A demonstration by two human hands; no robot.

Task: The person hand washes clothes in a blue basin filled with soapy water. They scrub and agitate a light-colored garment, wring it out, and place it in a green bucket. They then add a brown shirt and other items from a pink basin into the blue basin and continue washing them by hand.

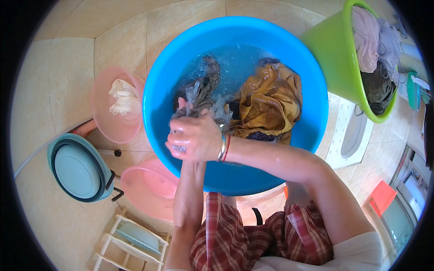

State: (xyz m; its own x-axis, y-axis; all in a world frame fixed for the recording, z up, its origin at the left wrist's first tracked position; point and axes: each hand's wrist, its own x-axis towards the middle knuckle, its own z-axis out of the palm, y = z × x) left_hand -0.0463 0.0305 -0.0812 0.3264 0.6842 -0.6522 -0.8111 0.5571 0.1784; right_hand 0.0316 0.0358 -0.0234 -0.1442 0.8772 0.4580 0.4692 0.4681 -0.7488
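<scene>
A large round blue tub (156,90) holds water and wet laundry. At its left side my right hand (194,137), wearing a silver bangle and a red cord, is closed over a dark grey wet garment (209,81). Beneath it, my left hand (182,104) grips the same garment, mostly hidden by the right; only some fingers and the wrist show. Water splashes around the cloth. To the right of my hands a mustard-brown garment (271,97) lies bunched in the water, with a dark purplish cloth (262,136) partly under its near edge.
A green bucket (323,49) with clothes stands at the far right, beside a white squat toilet (350,131). Left of the tub are a pink basin (106,104) holding a cream cloth, another pink basin (147,189), a teal folding basin (77,167) and a wooden rack (131,237).
</scene>
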